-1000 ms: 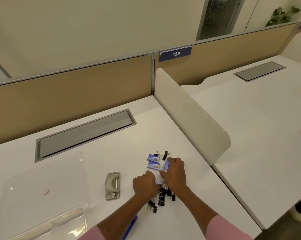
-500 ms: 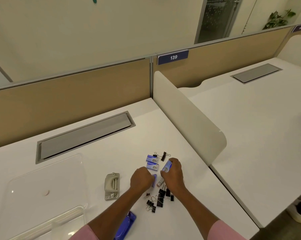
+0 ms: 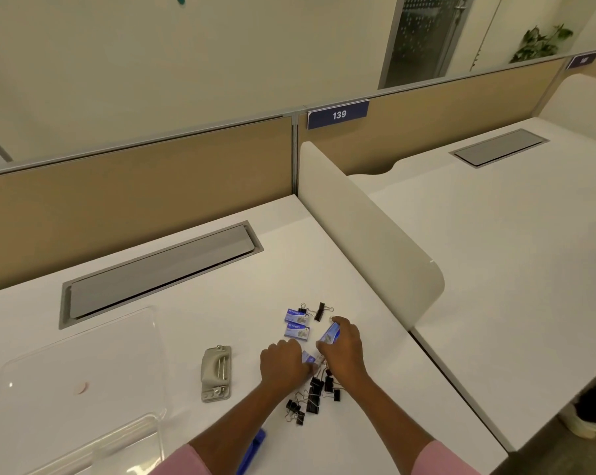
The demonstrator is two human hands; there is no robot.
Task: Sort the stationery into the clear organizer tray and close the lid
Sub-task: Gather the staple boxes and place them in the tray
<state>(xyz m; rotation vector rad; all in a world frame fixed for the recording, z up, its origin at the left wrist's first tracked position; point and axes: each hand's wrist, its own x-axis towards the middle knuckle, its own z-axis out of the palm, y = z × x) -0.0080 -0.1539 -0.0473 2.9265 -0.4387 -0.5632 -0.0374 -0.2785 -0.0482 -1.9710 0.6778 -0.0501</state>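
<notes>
Behind desk, blue sign reading 139, staple boxes' print unreadable

Surface: I see a white desk surface filling the lower left, with a grey cable hatch set flush into it.
Side divider: a rounded off-white panel stands upright along the desk's right edge.
Neighbouring desk: a second white desk lies past the divider, with its own grey hatch.
Back partition: a tan panel with a grey top rail runs behind both desks; a blue plate on it reads 139.
Wall: I see a plain pale wall behind.
Door: a frosted panel in a grey frame.
Plant: green leaves at the far right.
Floor: grey-brown floor shows at the lower right.
Light: soft, even, indoor.
</notes>
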